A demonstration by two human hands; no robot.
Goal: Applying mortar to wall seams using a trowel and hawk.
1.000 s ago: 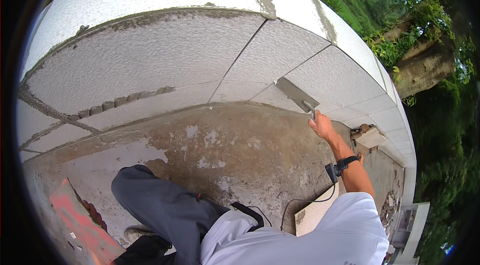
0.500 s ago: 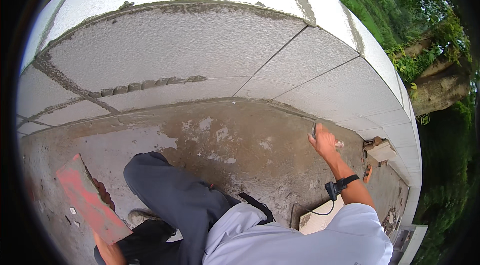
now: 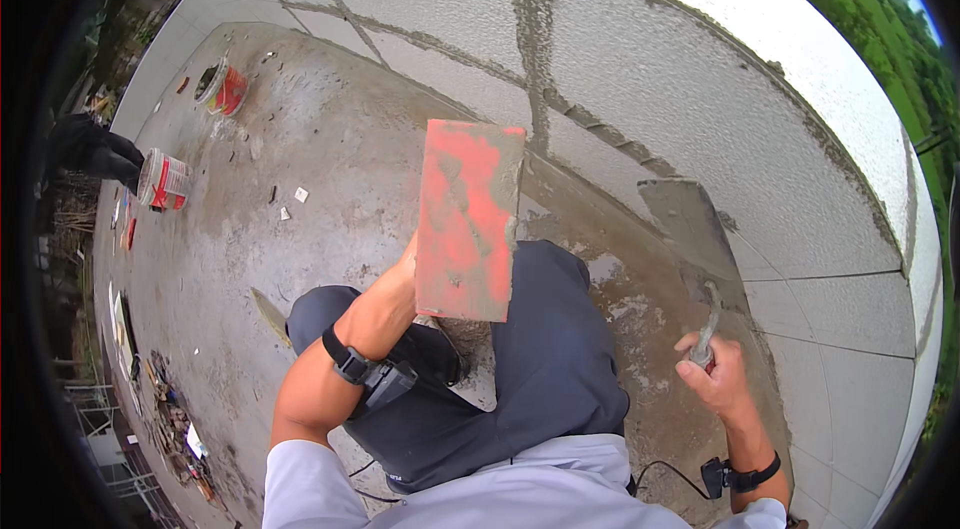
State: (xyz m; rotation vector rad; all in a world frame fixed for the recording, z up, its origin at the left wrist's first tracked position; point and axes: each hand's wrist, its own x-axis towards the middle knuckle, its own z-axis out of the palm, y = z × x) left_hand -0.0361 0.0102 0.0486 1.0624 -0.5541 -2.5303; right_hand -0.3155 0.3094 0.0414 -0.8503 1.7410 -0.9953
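Observation:
My left hand point(image 3: 408, 274) holds up a rectangular red mortar board point(image 3: 467, 221) smeared with grey mortar. The fingers are hidden behind the board. To the right, my right hand point(image 3: 720, 381) is wrapped round the handle of a trowel point(image 3: 690, 229) with a broad, square-ended, mortar-stained blade. The blade lies close to the low wall point(image 3: 640, 39) of pale blocks, by a horizontal joint; whether it touches the wall I cannot tell. Ridged grey mortar point(image 3: 600, 129) runs along that joint, left of the blade.
A concrete floor point(image 3: 330, 129) stretches left from the wall. Two red-and-white buckets stand there, one bucket point(image 3: 228, 89) farther off, the other bucket point(image 3: 165, 179) beside a person's dark-clothed leg point(image 3: 100, 151). Loose debris point(image 3: 180, 429) lies at lower left.
My view has swung left, bringing the buckets into sight. The red board has come up in front of me, and the trowel's blade now shows beside the mortared joint.

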